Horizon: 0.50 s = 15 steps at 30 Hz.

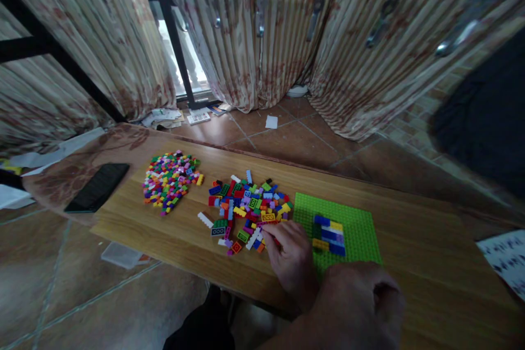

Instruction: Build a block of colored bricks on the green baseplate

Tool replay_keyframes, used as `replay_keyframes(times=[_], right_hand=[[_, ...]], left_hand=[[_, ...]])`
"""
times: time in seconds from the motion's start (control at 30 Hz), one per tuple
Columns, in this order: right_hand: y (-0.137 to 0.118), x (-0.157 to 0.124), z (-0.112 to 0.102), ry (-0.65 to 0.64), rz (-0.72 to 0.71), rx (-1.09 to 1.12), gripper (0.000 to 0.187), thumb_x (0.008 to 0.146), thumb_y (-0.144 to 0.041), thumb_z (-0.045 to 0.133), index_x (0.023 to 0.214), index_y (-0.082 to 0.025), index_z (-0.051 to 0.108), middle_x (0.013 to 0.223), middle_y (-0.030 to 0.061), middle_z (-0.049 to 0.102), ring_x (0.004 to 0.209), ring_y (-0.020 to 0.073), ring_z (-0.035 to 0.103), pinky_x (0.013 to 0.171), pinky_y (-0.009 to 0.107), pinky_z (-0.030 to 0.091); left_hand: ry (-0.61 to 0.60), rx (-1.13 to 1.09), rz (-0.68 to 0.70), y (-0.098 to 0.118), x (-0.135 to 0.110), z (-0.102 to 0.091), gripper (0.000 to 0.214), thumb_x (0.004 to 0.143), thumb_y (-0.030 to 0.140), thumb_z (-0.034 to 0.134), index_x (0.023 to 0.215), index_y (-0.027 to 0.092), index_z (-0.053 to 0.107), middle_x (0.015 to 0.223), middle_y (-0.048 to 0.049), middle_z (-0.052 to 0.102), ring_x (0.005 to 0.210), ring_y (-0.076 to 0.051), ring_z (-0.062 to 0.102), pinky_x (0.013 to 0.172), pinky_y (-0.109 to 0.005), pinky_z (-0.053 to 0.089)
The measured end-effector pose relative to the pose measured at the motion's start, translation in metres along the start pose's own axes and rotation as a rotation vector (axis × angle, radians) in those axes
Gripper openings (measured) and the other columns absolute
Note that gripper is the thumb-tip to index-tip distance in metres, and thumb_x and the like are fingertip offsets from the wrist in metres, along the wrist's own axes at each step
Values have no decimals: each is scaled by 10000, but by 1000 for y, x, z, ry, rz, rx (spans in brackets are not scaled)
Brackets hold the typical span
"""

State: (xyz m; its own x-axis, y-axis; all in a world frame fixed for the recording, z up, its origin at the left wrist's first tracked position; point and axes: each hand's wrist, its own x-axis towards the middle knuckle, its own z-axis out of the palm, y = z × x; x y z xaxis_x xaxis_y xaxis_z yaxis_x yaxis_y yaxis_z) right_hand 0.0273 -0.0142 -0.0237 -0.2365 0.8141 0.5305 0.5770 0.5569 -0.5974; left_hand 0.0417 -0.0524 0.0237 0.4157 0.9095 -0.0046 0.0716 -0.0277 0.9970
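A green studded baseplate lies on the wooden table, with a small block of blue, yellow, white and purple bricks built on it. Left of the plate is a loose pile of mixed coloured bricks. My right hand reaches to this pile's near right edge, fingers curled and pinched on a small brick there. My left hand is closer to the camera, just in front of the baseplate. It is closed in a fist, its forearm crosses over my right wrist, and I cannot see what it holds.
A second heap of tiny coloured bricks lies further left on the table. A black phone rests on the patterned cloth at the left end. A printed sheet is at the right edge. Curtains and tiled floor lie beyond.
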Motion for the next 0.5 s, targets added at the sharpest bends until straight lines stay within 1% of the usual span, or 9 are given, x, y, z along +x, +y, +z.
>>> replay_keyframes(times=[0.13, 0.27, 0.33, 0.4, 0.5], right_hand=[[-2, -2, -2, -29, -1, 12, 133, 921, -169, 559, 857, -187, 675, 744, 31, 665, 736, 173, 577, 708, 335, 409], [-6, -2, -1, -3, -20, 25, 138, 917, -151, 555, 840, -188, 663, 725, 31, 658, 725, 172, 571, 693, 334, 403], [-10, -2, 0, -4, -35, 30, 136, 914, -147, 556, 833, -183, 658, 718, 32, 652, 715, 171, 563, 686, 335, 401], [-15, -3, 2, -20, -56, 37, 129, 910, -144, 559, 832, -174, 656, 714, 34, 649, 706, 170, 558, 680, 338, 400], [-18, -1, 0, -46, -97, 50, 121, 904, -135, 562, 843, -171, 660, 715, 32, 656, 706, 170, 563, 679, 342, 405]], left_hand=[[-73, -3, -3, 1, -3, 4, 232, 811, 212, 500, 861, 142, 715, 729, -20, 662, 613, -85, 530, 536, -172, 364], [-76, -76, -12, 5, 0, -2, 247, 819, 217, 502, 894, 124, 718, 739, -22, 656, 642, -80, 531, 570, -163, 383], [-100, -109, -16, 7, 0, -5, 253, 824, 234, 515, 917, 122, 722, 748, -23, 654, 644, -77, 520, 573, -163, 383], [-165, -142, -45, 9, -2, -7, 265, 826, 272, 544, 958, 133, 726, 768, -23, 663, 647, -78, 522, 568, -162, 384], [-304, -193, -90, 13, -4, -10, 300, 816, 320, 597, 1048, 175, 721, 846, -26, 694, 693, -90, 567, 609, -167, 421]])
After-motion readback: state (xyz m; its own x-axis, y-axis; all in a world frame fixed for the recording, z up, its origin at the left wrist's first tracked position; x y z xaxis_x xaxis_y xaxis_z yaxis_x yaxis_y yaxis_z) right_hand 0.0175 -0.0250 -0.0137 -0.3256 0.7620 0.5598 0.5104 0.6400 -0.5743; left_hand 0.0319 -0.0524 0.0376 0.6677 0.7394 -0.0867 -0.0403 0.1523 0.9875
